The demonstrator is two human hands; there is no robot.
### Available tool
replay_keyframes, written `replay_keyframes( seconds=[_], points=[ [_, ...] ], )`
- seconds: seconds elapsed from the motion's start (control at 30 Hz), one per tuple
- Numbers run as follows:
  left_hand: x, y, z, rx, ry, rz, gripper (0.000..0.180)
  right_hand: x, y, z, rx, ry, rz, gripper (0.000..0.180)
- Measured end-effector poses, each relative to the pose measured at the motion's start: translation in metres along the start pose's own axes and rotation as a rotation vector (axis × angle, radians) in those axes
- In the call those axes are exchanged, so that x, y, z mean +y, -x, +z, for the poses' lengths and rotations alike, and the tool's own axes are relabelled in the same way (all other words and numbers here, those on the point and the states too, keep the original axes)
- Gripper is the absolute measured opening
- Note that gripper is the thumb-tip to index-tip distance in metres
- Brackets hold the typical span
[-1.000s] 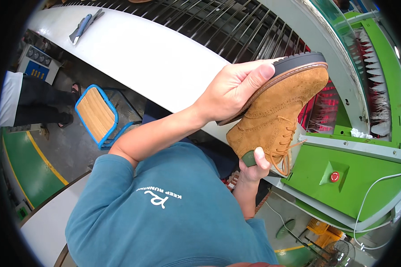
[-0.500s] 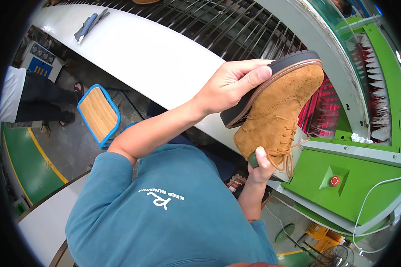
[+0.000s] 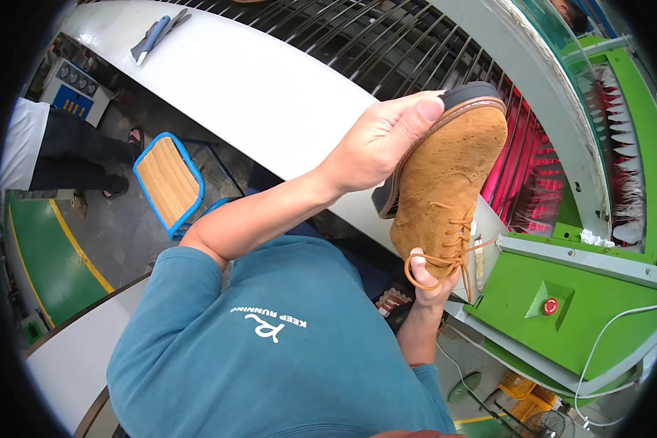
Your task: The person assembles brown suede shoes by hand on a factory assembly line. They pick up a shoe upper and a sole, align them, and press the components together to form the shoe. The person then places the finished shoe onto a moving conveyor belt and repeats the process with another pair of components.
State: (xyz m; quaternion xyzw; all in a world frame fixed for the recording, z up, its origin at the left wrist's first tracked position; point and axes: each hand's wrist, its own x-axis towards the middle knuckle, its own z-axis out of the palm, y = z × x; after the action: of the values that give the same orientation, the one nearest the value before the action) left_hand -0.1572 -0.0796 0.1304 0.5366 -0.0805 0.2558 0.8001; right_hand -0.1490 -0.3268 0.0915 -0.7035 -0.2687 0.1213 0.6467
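Note:
A tan suede lace-up shoe (image 3: 445,164) with a dark sole (image 3: 471,92) is held up over the near edge of the white table, toe pointing up and away. My left hand (image 3: 372,142) grips its forefoot along the sole edge, thumb pressed near the toe and the other fingers hidden behind. At the ankle end my right hand (image 3: 432,290) holds the shoe from below, its thumb by the loose lace bow (image 3: 445,261); its remaining fingers are mostly hidden. The upper and lacing face me, while most of the sole is turned away.
Beyond the white table (image 3: 255,87) run metal rods (image 3: 387,51) with a red glow. A green machine (image 3: 518,292) with a red button (image 3: 550,306) stands at right. A blue-handled tool (image 3: 152,40) lies far left. A blue-framed stool (image 3: 169,179) and another person's legs (image 3: 87,157) are at left.
The shoe has turned, showing more of its upper and less of the sole, and its toe has shifted slightly left. The green patch by my right thumb is out of sight.

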Motion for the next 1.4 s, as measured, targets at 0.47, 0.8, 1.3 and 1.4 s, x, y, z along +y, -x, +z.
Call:
replay_keyframes(
  seconds=[0.47,0.8,1.3,1.4],
  points=[
    [-0.035,0.088,-0.087,-0.25,-0.559,-0.124,0.072,-0.012,-0.047,-0.037,-0.514,1.076,-0.646,0.085],
    [-0.038,0.072,-0.082,-0.43,-0.762,0.04,0.086,-0.015,-0.059,-0.04,-0.548,1.057,-0.65,0.085],
    [-0.035,0.05,-0.087,-0.472,-0.667,0.021,0.077,-0.029,-0.064,-0.037,-0.578,0.983,-0.5,0.086],
    [-0.043,0.045,-0.091,-0.435,-0.495,-0.033,0.08,-0.043,-0.073,-0.041,-0.586,0.878,-0.465,0.086]
  ],
)
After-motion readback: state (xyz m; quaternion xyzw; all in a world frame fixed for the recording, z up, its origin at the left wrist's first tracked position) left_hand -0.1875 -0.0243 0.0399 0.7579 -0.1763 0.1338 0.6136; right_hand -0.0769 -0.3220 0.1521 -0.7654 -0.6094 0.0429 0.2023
